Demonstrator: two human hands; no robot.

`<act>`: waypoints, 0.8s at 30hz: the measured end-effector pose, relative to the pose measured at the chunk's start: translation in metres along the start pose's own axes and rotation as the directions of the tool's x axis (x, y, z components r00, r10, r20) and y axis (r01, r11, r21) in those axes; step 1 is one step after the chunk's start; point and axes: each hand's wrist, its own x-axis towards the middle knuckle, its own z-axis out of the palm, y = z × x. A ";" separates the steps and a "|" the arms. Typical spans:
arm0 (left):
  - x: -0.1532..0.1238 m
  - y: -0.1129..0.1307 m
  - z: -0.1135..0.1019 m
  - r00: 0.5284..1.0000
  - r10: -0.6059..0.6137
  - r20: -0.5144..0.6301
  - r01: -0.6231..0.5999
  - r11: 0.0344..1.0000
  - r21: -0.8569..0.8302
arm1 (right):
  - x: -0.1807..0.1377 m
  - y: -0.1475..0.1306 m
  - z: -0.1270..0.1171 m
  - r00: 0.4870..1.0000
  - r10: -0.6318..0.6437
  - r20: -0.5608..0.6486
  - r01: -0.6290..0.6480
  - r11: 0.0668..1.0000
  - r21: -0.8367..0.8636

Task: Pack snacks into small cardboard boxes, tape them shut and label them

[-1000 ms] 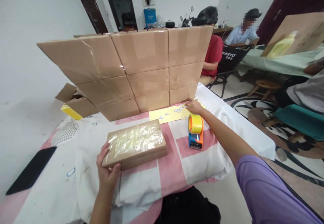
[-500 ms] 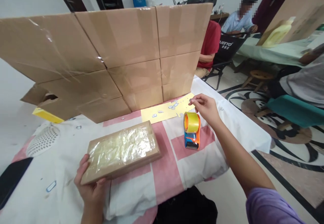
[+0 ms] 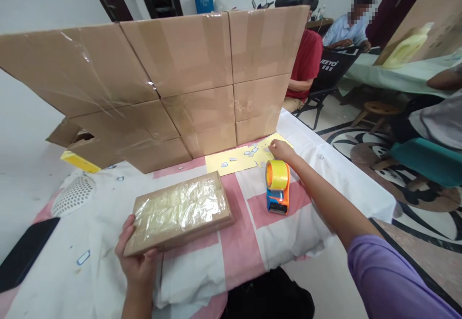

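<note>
My left hand [image 3: 135, 256] grips the near left corner of a flat brown parcel [image 3: 179, 211] wrapped in clear tape, which lies on the table. My right hand [image 3: 280, 150] reaches forward, fingers curled down on the yellow sticker sheet [image 3: 241, 158] just behind an orange and blue tape dispenser [image 3: 277, 185] with a yellow roll. What the right fingers pinch, if anything, is too small to make out.
A wall of taped cardboard boxes [image 3: 173, 83] stands across the back of the pink and white tablecloth [image 3: 238, 242]. A black flat object [image 3: 25, 252] lies at the left edge, with a white mesh item [image 3: 73, 195] behind it. Other people sit beyond the boxes and at right.
My right hand lifted off the yellow sheet half a second ago and has come back down onto it. The left hand keeps its hold on the parcel; the camera shifted.
</note>
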 end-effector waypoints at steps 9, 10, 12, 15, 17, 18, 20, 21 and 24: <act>-0.003 -0.008 -0.003 1.000 -0.004 -0.021 0.004 1.000 -0.001 | 0.008 -0.053 -0.006 0.951 -0.267 0.157 0.294 0.937 -0.190; -0.003 -0.007 -0.003 1.000 -0.009 -0.024 0.009 1.000 -0.002 | 0.011 -0.063 -0.004 0.928 -0.312 0.202 0.350 0.918 -0.189; -0.004 -0.007 -0.003 1.000 -0.022 -0.021 0.022 1.000 -0.002 | 0.020 -0.080 0.004 0.881 -0.371 0.293 0.435 0.880 -0.192; -0.006 -0.009 -0.005 0.999 -0.036 -0.005 0.036 0.999 0.003 | 0.036 -0.092 0.018 0.812 -0.388 0.436 0.507 0.839 -0.199; -0.008 -0.011 -0.006 0.999 -0.044 0.002 0.044 0.999 0.003 | 0.044 -0.092 0.026 0.775 -0.373 0.509 0.529 0.824 -0.202; -0.009 -0.013 -0.007 0.999 -0.049 0.005 0.049 0.999 0.002 | 0.047 -0.090 0.030 0.761 -0.370 0.533 0.538 0.818 -0.200; -0.010 -0.015 -0.009 0.998 -0.061 0.013 0.061 0.998 0.006 | 0.048 -0.085 0.036 0.734 -0.378 0.564 0.557 0.810 -0.183; -0.011 -0.016 -0.009 0.997 -0.069 0.019 0.068 0.998 0.012 | 0.047 -0.083 0.038 0.722 -0.388 0.572 0.566 0.807 -0.167; -0.011 -0.018 -0.011 0.996 -0.087 0.024 0.086 0.996 0.030 | 0.043 -0.081 0.037 0.709 -0.421 0.565 0.572 0.812 -0.113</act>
